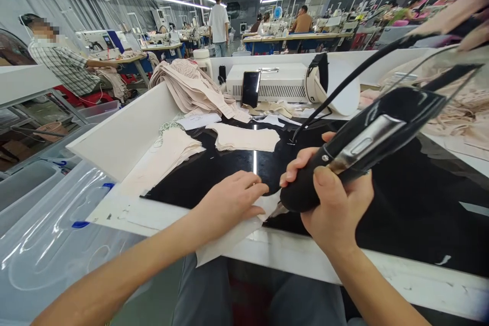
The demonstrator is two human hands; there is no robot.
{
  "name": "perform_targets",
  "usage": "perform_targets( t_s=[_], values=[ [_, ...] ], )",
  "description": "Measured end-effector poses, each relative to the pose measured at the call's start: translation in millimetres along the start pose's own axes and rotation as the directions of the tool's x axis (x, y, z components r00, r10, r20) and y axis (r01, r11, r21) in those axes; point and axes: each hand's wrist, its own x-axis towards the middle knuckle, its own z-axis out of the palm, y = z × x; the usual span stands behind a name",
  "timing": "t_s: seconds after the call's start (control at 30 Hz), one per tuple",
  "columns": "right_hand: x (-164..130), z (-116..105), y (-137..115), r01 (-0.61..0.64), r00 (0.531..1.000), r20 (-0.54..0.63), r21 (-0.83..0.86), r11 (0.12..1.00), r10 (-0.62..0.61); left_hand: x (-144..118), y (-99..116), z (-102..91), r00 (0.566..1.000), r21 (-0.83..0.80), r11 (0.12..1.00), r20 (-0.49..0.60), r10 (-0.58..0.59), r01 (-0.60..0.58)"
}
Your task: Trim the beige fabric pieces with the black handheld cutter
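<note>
A pale cloth piece (229, 242) lies at the near edge of the black board (389, 209), its lower part hanging over the front. My left hand (239, 196) rests on it, fingers bent together and holding it down. With its fingers wrapped round the grip, my right hand (340, 204) holds a black corded electric hand tool (351, 137). Its pointed metal tip (279, 210) is close to the cloth beside my left fingertips; whether they touch I cannot tell. Part of the tool's grip is hidden by my fingers.
Stacked cloth pieces (248, 137) lie behind my hands, with more cloth (171, 158) at left. A phone (251, 89) leans against a white vented box (269, 79). The tool's black cord (344, 81) arches over the board. Plastic bins (57, 229) stand left. A blurred hand (454, 12) shows top right.
</note>
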Motion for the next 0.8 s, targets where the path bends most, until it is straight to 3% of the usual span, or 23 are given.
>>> perform_targets(
  t_s=[0.07, 0.17, 0.4, 0.63, 0.8],
  values=[
    [2.3, 0.1, -2.2, 0.007, 1.000, -0.016, 0.004, 1.000, -0.007, -16.5, 11.5, 4.3, 0.997, 0.090, 0.993, -0.009, -0.074, 0.074],
    [6.8, 1.2, -4.1, 0.005, 0.999, -0.033, 0.009, 1.000, -0.005, -34.5, 14.4, 12.7, 0.999, 0.105, 0.993, -0.012, -0.047, 0.048],
    [11.0, 3.1, -8.3, 0.008, 0.999, -0.043, -0.016, 1.000, -0.009, -45.8, -23.4, 19.8, 0.986, 0.035, 0.986, -0.038, 0.162, -0.160],
    [-0.5, 6.8, -7.6, -0.053, 0.997, -0.056, -0.017, 0.998, 0.052, -19.7, -33.4, 20.0, 0.975, 0.003, 0.986, -0.147, 0.167, -0.169],
    [-11.2, 2.4, -9.0, -0.097, 0.995, -0.039, -0.018, 0.995, 0.096, 6.0, -40.9, 28.8, 0.982, -0.007, 0.985, -0.081, 0.171, -0.172]
  ],
)
